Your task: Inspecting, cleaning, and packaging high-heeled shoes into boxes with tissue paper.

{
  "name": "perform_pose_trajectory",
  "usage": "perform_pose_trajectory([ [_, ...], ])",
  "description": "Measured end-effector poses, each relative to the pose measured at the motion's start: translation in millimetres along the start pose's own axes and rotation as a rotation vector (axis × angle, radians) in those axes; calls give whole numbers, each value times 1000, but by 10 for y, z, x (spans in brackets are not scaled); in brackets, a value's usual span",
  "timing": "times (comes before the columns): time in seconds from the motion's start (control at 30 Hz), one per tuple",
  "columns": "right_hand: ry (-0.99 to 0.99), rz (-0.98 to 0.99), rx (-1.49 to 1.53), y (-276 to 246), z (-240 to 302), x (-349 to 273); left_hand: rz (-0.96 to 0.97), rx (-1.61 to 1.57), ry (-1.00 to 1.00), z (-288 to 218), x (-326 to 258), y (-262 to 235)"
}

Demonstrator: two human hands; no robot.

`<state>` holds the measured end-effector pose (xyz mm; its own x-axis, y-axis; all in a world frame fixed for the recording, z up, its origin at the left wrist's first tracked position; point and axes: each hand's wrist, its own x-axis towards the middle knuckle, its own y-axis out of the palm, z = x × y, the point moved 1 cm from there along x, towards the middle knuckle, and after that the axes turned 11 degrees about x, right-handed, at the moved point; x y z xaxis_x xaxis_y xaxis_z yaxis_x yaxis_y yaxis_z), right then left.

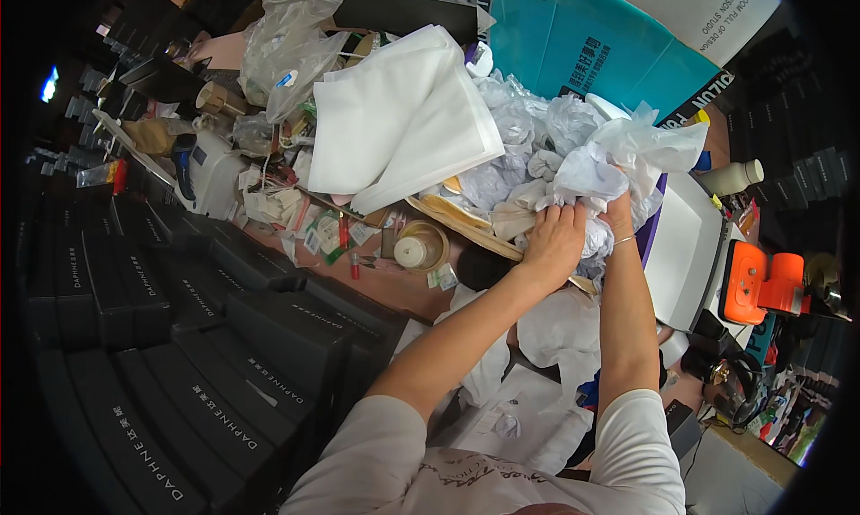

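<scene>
Both hands are in a heap of crumpled white tissue paper [582,173], piled in front of a teal carton flap [587,54]. My left hand [557,239] is curled with its fingers pressed into the near side of the heap. Close beside it, my right hand [620,214] grips a bunched piece of the paper; its fingertips are partly covered. Left of the heap lies a stack of flat white paper sheets [403,125], folded over at one side. A tan curved edge [470,233] runs along the near left of the heap.
Black shoe boxes [188,336] are stacked at the left. A tape roll [421,246] sits near the middle, a clear plastic bag [291,49] behind. On the right are a white tray [685,246], a pale bottle [735,177] and an orange device [761,282].
</scene>
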<state>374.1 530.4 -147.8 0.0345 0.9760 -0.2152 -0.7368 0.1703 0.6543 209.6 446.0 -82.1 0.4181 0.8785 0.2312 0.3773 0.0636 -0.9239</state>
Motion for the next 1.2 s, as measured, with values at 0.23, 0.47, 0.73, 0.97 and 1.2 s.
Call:
perform_pose_trajectory([
  [0.23, -76, -92, -53, -375, -75, 68, -66, -268, 30, 56, -121, -127],
  [0.47, 37, 3, 102, -300, -60, 13, -223, -567, -90, 261, -102, -136],
  [0.73, 112, 75, 247, -220, -89, 22, -352, -616, -427, 970, 118, -377],
  [0.97, 163, 129, 352, -282, -60, 17, 288, -488, -127, 641, 10, -730],
  [1.2, 100, -37, 306, -183, -139, 47, 705, -49, 3, 582, 214, -62],
])
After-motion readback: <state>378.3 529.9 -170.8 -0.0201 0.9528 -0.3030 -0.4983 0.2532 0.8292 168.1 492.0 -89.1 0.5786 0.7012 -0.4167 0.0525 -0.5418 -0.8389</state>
